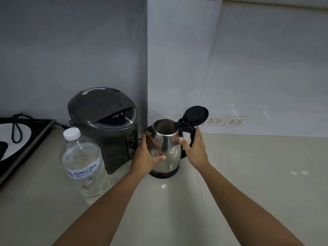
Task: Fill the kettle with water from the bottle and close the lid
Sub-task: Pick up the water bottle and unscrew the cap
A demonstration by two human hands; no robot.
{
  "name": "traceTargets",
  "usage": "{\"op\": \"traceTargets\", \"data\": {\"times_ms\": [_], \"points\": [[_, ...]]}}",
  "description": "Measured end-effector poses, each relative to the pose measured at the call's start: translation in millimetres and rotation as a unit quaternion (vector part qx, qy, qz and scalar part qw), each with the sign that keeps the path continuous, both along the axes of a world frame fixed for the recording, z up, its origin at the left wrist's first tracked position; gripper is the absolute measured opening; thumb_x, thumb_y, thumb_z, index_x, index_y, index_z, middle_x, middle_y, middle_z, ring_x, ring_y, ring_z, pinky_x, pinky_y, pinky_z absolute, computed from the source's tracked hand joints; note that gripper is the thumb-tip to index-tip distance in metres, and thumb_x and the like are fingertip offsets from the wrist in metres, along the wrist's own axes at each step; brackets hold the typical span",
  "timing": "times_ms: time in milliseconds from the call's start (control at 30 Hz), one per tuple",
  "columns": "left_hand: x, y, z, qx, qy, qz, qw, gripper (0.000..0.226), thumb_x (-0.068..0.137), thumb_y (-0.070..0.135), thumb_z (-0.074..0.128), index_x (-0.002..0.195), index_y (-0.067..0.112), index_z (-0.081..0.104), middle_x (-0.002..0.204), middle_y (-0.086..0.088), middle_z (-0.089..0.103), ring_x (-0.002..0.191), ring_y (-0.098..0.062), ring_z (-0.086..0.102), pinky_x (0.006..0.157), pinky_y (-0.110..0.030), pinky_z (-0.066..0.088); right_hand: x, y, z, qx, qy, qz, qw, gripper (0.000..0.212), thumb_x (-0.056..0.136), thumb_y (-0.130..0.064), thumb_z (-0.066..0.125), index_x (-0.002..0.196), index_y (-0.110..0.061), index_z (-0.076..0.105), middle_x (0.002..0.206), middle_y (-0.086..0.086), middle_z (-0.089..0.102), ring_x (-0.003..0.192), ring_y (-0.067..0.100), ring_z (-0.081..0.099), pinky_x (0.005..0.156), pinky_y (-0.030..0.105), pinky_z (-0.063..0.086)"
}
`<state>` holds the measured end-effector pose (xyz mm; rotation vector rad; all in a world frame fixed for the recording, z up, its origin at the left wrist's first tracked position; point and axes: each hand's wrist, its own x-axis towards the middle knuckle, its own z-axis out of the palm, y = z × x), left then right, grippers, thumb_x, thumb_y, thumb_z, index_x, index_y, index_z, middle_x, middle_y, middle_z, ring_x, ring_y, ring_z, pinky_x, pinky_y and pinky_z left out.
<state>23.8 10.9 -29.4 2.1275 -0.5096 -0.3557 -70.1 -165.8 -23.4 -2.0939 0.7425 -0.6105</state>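
A steel kettle stands on the beige counter in the head view, its black lid flipped up and open behind the mouth. My left hand cups the kettle's left side, thumb across the front. My right hand wraps the black handle on the right, thumb against the body. A clear water bottle with a white cap stands upright to the left, capped and untouched.
A dark grey electric water boiler sits just left of the kettle, against the wall corner. An induction hob with a black cord lies at far left. Wall sockets are behind, to the right. Bare counter stretches right.
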Motion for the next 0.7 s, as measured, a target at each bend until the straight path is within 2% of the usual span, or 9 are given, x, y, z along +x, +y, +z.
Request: {"op": "traceTargets", "data": {"times_ms": [133, 267, 433, 567, 700], "points": [[9, -2, -4, -0.033, 0.045, -0.027, 0.998, 0.125, 0.056, 0.043, 0.089, 0.148, 0.045, 0.005, 0.153, 0.003, 0.033, 0.141, -0.023, 0.034, 0.109, -0.051, 0.038, 1, 2, -5, 0.038, -0.035, -0.005, 0.999, 0.087, 0.09, -0.053, 0.06, 0.156, -0.032, 0.007, 0.16, 0.0, 0.023, 0.145, 0.02, 0.025, 0.116, 0.044, 0.029], [16, -7, -1, -0.054, 0.106, -0.051, 0.992, 0.124, 0.063, 0.026, 0.089, 0.151, 0.036, 0.002, 0.155, 0.004, 0.03, 0.142, -0.021, 0.032, 0.113, -0.044, 0.032, 4, 0, -7, 0.048, -0.048, -0.01, 0.998, 0.087, 0.083, -0.063, 0.059, 0.153, -0.033, 0.017, 0.154, 0.001, 0.032, 0.142, 0.02, 0.029, 0.114, 0.047, 0.032], [15, -8, 3, -0.088, 0.116, -0.044, 0.988, 0.122, 0.064, 0.018, 0.089, 0.152, 0.032, 0.006, 0.152, 0.005, 0.034, 0.14, -0.018, 0.034, 0.111, -0.037, 0.032, 4, 1, -4, 0.047, -0.062, -0.006, 0.997, 0.089, 0.085, -0.06, 0.06, 0.154, -0.031, 0.013, 0.156, 0.003, 0.028, 0.143, 0.021, 0.026, 0.115, 0.049, 0.031], [9, -4, 16, -0.109, 0.094, -0.046, 0.989, 0.119, 0.063, 0.021, 0.09, 0.15, 0.031, 0.01, 0.15, 0.005, 0.038, 0.138, -0.017, 0.038, 0.113, -0.043, 0.035, -2, 2, 12, 0.034, -0.082, 0.001, 0.996, 0.09, 0.085, -0.061, 0.061, 0.154, -0.031, 0.013, 0.156, 0.002, 0.028, 0.142, 0.019, 0.027, 0.115, 0.045, 0.031], [-7, 3, 34, -0.118, 0.069, -0.053, 0.989, 0.119, 0.064, 0.022, 0.089, 0.151, 0.027, 0.009, 0.145, 0.01, 0.039, 0.136, -0.013, 0.039, 0.113, -0.038, 0.034, -19, 8, 30, 0.024, -0.101, 0.001, 0.995, 0.089, 0.086, -0.06, 0.06, 0.155, -0.032, 0.012, 0.157, 0.002, 0.026, 0.143, 0.021, 0.028, 0.114, 0.043, 0.031]]}}
